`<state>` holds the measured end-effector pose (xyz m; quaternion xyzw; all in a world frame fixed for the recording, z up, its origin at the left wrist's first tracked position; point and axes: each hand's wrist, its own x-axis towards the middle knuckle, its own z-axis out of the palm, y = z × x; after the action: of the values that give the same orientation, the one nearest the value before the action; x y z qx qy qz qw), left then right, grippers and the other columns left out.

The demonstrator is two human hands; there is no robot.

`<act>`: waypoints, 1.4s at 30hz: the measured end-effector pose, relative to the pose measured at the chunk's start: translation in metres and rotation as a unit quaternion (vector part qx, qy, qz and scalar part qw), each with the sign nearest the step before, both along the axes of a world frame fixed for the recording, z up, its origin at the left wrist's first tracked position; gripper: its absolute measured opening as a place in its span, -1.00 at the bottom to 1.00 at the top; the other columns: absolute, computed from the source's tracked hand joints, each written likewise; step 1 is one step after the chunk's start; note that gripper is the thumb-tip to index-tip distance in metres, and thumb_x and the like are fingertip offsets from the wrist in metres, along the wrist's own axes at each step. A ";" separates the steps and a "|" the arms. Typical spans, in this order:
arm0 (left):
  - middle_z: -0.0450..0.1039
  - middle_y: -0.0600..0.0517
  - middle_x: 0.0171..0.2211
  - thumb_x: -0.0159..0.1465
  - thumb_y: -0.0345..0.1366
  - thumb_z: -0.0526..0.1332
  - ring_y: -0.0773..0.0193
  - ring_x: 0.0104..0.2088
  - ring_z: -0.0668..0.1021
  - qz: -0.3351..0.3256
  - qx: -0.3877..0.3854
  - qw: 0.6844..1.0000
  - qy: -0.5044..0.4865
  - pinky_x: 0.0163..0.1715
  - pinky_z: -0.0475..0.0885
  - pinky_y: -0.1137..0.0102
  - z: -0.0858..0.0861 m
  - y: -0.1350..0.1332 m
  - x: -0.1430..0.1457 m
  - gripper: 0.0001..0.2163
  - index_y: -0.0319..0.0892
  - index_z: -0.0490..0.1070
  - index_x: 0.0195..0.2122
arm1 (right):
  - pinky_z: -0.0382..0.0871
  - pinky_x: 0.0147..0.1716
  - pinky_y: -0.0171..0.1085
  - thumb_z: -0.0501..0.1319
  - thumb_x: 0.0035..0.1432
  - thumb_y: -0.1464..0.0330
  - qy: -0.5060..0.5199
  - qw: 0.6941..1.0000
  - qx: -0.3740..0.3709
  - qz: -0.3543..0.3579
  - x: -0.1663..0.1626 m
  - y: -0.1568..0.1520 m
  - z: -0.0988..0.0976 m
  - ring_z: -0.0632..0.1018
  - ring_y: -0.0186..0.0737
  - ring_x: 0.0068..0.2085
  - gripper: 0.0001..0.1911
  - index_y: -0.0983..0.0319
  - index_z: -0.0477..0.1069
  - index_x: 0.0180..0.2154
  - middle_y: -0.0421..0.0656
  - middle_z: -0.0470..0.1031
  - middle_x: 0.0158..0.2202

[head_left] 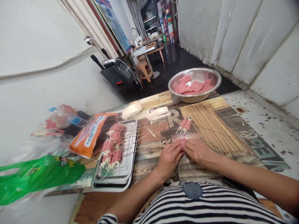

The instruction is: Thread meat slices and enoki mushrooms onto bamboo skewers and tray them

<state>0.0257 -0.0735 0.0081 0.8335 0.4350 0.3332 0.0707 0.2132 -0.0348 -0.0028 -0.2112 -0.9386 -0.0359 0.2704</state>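
Note:
Both of my hands meet over a pink slice of luncheon meat (181,142) on the wood-patterned table. The fingers of my left hand (168,159) are bent onto its left side. My right hand (195,150) presses on the slice from the right, fingertips close to the left ones. Whatever lies under the fingers is hidden. Just beyond them sit finished meat rolls (185,125) with pale enoki ends sticking out. To the right of my right hand lies a wide spread of bamboo skewers (218,129).
At left, a metal tray (132,155) carries skewered rolls (113,144). Enoki bunches (133,109) lie at the back. A steel bowl (195,99) of meat slices stands at the far edge. An orange packet (90,137) and a green plastic bag (44,175) are on the left.

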 end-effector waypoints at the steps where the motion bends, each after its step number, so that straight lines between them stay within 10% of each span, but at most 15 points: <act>1: 0.54 -0.17 -0.13 0.35 -0.33 0.14 0.15 -0.13 0.54 0.006 0.024 1.000 0.018 -0.12 0.50 0.23 -0.003 -0.002 -0.001 -0.82 -0.24 0.48 -0.10 | 0.42 -0.08 -0.11 -0.03 0.30 0.51 0.001 1.000 -0.011 0.005 0.000 0.001 0.000 0.47 -0.10 -0.11 -0.68 0.46 0.44 -0.08 0.10 0.51 -0.19; 8: 0.51 -0.15 -0.21 0.39 -0.40 0.04 0.19 -0.19 0.49 -0.021 0.057 0.993 0.102 -0.13 0.48 0.26 -0.008 -0.003 -0.002 -0.79 -0.30 0.40 -0.03 | 0.38 0.00 -0.14 0.00 0.32 0.46 -0.024 0.995 -0.091 0.021 -0.004 0.011 0.004 0.46 -0.16 -0.07 -0.70 0.37 0.43 -0.03 0.02 0.50 -0.09; 24: 0.60 -0.03 -0.31 0.30 -0.42 0.17 0.23 -0.29 0.58 -0.060 -0.228 0.969 0.067 -0.23 0.46 0.40 0.035 0.034 0.003 -0.85 -0.19 0.56 -0.31 | 0.38 -0.15 -0.15 -0.06 0.39 0.31 0.026 0.986 -0.160 0.028 0.000 0.021 0.007 0.46 -0.18 -0.18 -0.63 0.30 0.49 -0.14 -0.04 0.52 -0.21; 35: 0.55 -0.11 -0.12 0.37 -0.32 0.11 0.11 -0.17 0.53 0.037 -0.047 0.980 0.188 -0.17 0.43 0.19 0.015 0.007 0.006 -0.80 -0.20 0.47 -0.06 | 0.35 -0.16 -0.23 0.13 0.27 0.35 0.005 0.940 -0.339 0.028 -0.001 0.037 0.016 0.50 -0.18 -0.21 -0.78 0.26 0.55 -0.25 -0.05 0.53 -0.27; 42: 0.59 -0.03 -0.24 0.37 -0.35 0.10 0.18 -0.28 0.52 -0.001 -0.154 0.972 0.176 -0.26 0.32 0.30 0.035 0.025 0.007 -0.81 -0.15 0.53 -0.18 | 0.37 -0.17 -0.20 0.16 0.27 0.30 0.012 0.943 -0.334 0.007 0.004 0.037 0.008 0.50 -0.16 -0.20 -0.78 0.22 0.52 -0.14 -0.09 0.53 -0.23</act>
<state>0.0322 -0.0484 0.0430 0.8586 0.4858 0.1100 0.1211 0.2168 0.0024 0.0055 -0.2835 -0.8949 0.2837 0.1957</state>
